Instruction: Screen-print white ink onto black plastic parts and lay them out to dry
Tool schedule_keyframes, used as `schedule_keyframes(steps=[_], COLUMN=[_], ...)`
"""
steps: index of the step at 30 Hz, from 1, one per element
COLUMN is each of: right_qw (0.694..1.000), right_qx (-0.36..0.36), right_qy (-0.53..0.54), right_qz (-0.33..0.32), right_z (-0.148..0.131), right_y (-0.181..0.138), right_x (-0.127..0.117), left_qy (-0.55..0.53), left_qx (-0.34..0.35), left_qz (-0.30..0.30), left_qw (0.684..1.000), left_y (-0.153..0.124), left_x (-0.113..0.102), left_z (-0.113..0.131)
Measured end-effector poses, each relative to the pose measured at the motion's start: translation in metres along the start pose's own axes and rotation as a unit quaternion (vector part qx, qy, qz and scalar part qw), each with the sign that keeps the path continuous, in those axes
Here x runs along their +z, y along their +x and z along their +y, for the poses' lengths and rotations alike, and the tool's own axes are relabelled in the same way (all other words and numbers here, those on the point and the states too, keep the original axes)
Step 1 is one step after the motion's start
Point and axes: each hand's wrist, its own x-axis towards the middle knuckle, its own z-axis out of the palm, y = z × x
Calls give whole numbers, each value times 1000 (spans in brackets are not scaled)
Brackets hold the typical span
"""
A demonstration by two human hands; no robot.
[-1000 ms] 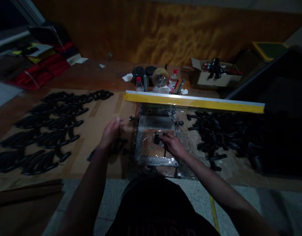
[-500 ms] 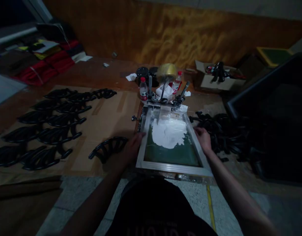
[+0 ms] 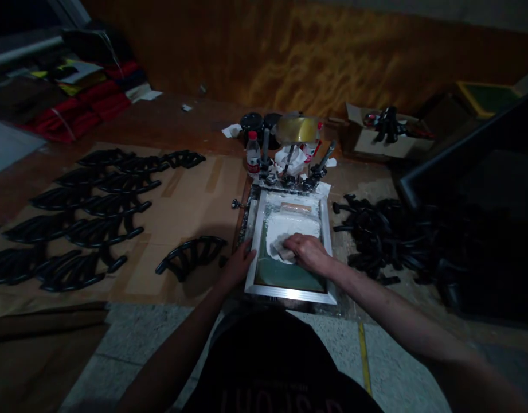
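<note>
A screen-printing frame with a metal rim and green mesh lies before me, a thick patch of white ink spread over its mesh. My left hand grips the frame's left edge, thumb against the rim. Over the ink, my right hand pinches a small pale flat piece; blur and dim light hide its exact kind. A squeegee with a wooden handle lies across the upper mesh. Metal clamps stand at the frame's far end.
Left of the frame, one curved black slatted part lies on cardboard, with several more in rows. Similar black parts are heaped at right. Behind stand a red-capped bottle, dark jars and an open carton.
My right hand has left the frame's right edge and moved inward over the ink with the pale piece. The frame has come down flatter, and the squeegee now lies crosswise.
</note>
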Motion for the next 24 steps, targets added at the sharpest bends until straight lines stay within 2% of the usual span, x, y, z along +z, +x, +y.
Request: schedule_keyframes(steps=[2,4,7,9,11,13,15,18,20,22,24], right_qw=[998,999,998,997,997,998,994,980,965,936,899], right_qx=[-53,-35,17,1,-22,-8,45,136,191,255,316], right_qy=[11,11,-21,-31,-15,13,35,35,31,58,99], right_qz=[-12,1,60,76,66,67,92,137,175,238,286], right_z=[0,1,-4,-9,-12,-10,-4,19,45,78,109], right_y=[-8,-7,-4,-9,-14,-11,3,33,41,32,13], right_x=[-2,-4,4,15,22,18,2,-34,-57,-72,-76], left_qy=[-8,-18,-34,-40,-40,-44,-50,-47,-39,-34,-34], left_qx=[0,-5,-14,-12,-11,-13,-14,-9,3,23,59], left_qz=[-3,-8,-7,2,8,4,-8,-8,6,32,63], left_qw=[1000,1000,999,999,999,999,999,999,999,999,996], left_y=[0,-1,-2,-4,-6,-8,-10,-15,-18,-20,-18], left_x=[0,0,-1,-2,-2,-4,-7,-18,-28,-37,-43], left_z=[1,3,7,9,12,16,23,44,63,86,113])
